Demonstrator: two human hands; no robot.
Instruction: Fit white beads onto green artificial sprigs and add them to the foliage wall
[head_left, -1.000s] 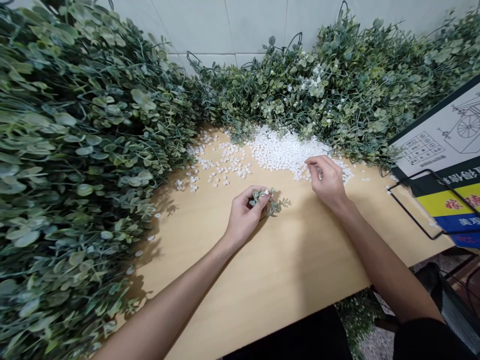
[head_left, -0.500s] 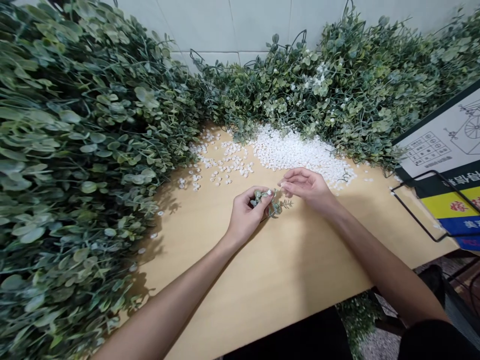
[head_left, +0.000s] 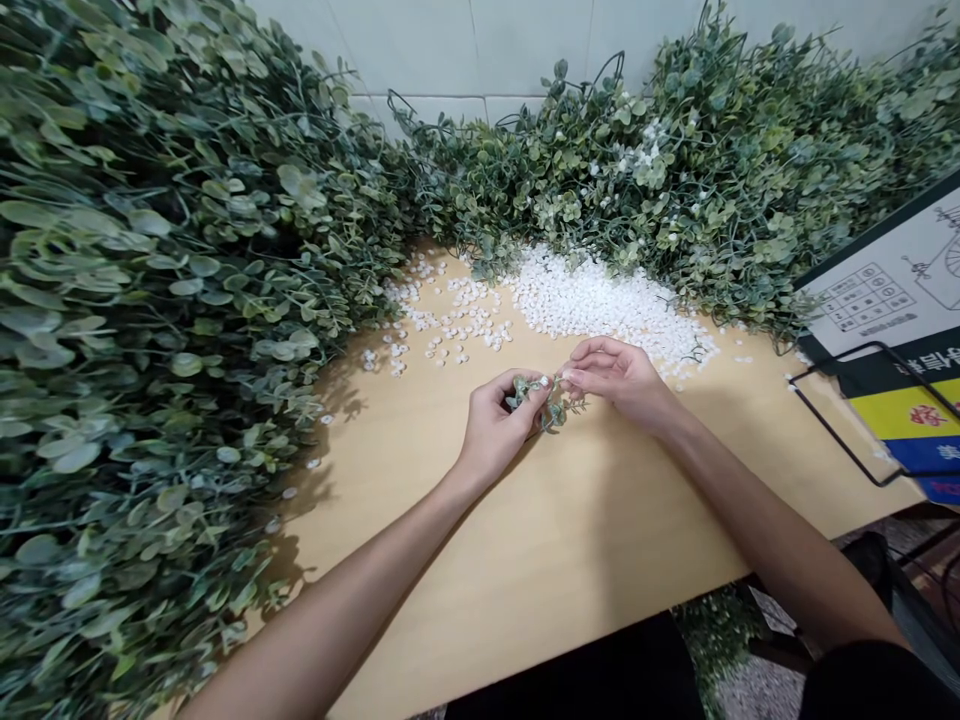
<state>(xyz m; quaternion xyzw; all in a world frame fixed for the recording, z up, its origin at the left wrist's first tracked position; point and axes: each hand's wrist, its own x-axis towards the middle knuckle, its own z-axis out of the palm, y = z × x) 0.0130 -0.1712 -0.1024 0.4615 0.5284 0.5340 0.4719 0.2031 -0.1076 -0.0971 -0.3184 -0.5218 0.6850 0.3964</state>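
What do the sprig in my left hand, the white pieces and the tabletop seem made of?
Sprig: probably matte plastic, judging by its dull, grey-green leaves.
White pieces: likely smooth plastic, bright and uniform, though too small to be sure.
Tabletop: wood or wood-look laminate, smooth, with faint streaks.

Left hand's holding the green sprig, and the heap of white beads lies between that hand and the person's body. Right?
The place is wrong: the head view shows the heap of white beads beyond the left hand, which does hold the green sprig.
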